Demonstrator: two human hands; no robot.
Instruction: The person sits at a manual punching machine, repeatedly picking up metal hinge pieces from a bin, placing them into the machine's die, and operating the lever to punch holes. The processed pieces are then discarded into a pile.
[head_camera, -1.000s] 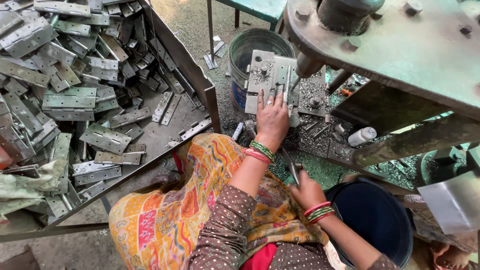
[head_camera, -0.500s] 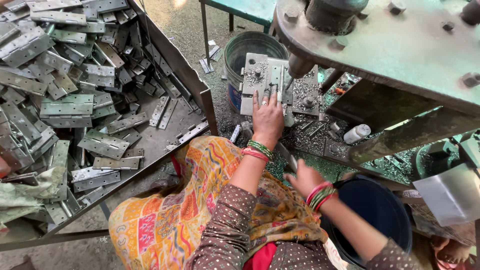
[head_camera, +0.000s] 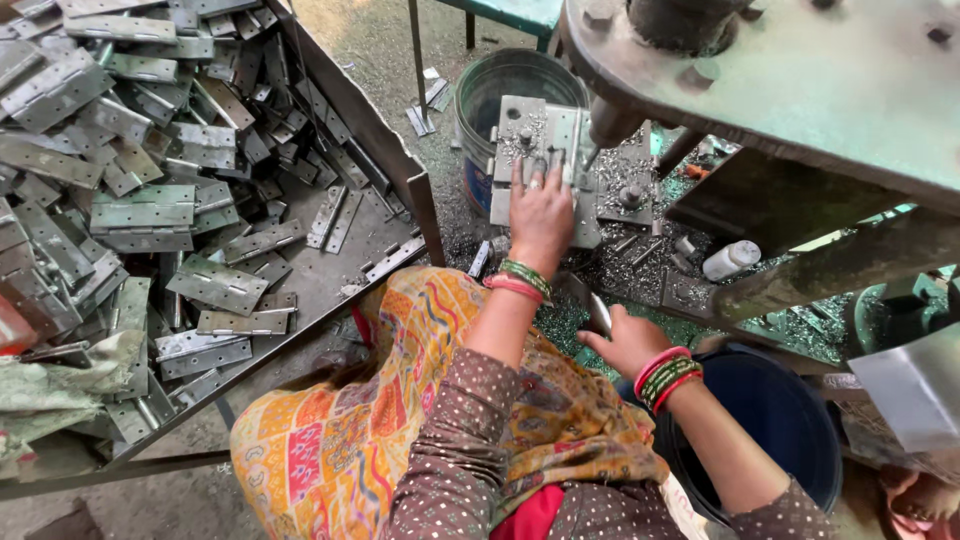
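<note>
nearest, the right hand (head_camera: 625, 340) is curled round a slim metal handle (head_camera: 598, 312), fingers closed on it. beyond it the left hand (head_camera: 540, 215) lies flat, fingers spread, pressing a grey steel hinge plate (head_camera: 535, 150) under the drill spindle (head_camera: 608, 125). the fingertips sit just beside that spindle, so i judge a slip could catch them; the plate could also spin if the press-down loosens. bright curled swarf (head_camera: 620, 265) right of the plate looks sharp. left of the plate, a tray (head_camera: 395, 170) heaped with dull flat hinges (head_camera: 140, 215); behind it, a grey bucket (head_camera: 480, 110).
</note>
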